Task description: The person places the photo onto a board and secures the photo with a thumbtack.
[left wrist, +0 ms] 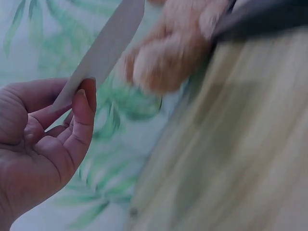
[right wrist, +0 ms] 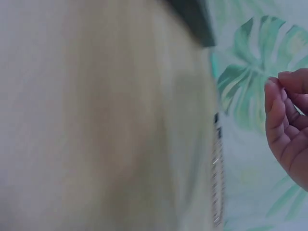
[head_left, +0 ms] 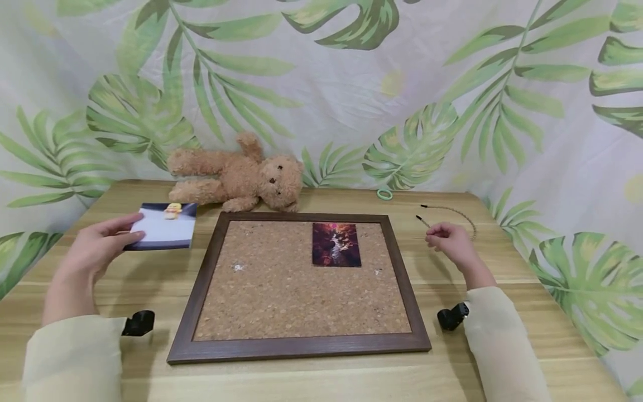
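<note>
My left hand (head_left: 97,245) holds a photo card (head_left: 168,229) by its left edge, thumb on the front, above the table's left side. A small yellow figure shows on the card; in the left wrist view its pale back or edge (left wrist: 108,48) faces the camera. My right hand (head_left: 454,245) pinches with thumb and forefinger right of the corkboard (head_left: 286,301). A faint, thin, pin-like sliver shows at these fingertips in the head view; the right wrist view hides it. On the framed corkboard, a dark reddish picture (head_left: 336,245) carries a pink dot at its top.
A brown teddy bear (head_left: 241,178) lies behind the board. A light green ring (head_left: 384,194) lies at the table's back edge. Partly behind my right hand lies a thin beaded headband (head_left: 462,215) with black tips. Small whitish spots (head_left: 238,268) mark the cork. A leaf-patterned cloth (head_left: 326,84) hangs behind.
</note>
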`<state>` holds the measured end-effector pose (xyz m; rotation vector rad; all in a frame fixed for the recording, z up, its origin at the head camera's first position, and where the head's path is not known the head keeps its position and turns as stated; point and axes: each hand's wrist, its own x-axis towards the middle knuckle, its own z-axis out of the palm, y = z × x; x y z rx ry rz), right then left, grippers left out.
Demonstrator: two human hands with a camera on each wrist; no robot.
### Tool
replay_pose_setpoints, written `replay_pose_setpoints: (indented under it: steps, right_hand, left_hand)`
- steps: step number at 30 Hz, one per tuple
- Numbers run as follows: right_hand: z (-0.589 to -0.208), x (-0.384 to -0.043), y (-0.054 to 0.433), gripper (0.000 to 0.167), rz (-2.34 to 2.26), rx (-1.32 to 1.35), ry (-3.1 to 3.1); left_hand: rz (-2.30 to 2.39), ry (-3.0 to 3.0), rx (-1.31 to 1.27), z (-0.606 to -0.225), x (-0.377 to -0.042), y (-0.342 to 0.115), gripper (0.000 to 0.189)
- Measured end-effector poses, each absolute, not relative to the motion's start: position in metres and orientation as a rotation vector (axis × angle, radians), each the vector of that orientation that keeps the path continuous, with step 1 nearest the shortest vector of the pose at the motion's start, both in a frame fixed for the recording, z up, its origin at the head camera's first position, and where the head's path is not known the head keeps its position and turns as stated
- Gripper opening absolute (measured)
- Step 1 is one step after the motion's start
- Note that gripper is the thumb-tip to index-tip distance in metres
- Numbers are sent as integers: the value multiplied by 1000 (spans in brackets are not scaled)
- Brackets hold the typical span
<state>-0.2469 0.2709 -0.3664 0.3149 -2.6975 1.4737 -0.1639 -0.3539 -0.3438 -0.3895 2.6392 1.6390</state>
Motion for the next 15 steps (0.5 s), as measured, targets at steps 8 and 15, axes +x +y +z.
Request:
replay_pose_setpoints:
  steps: [8, 15]
  right_hand:
    - [-334, -259, 238, 24, 1573, 264, -2643]
    - [-321, -265, 203, 23, 1699, 228, -2539]
  left_hand:
    - [1709, 2700, -239, -336, -184, -301, 63]
    - [1819, 2643, -158, -344, -204, -251, 56]
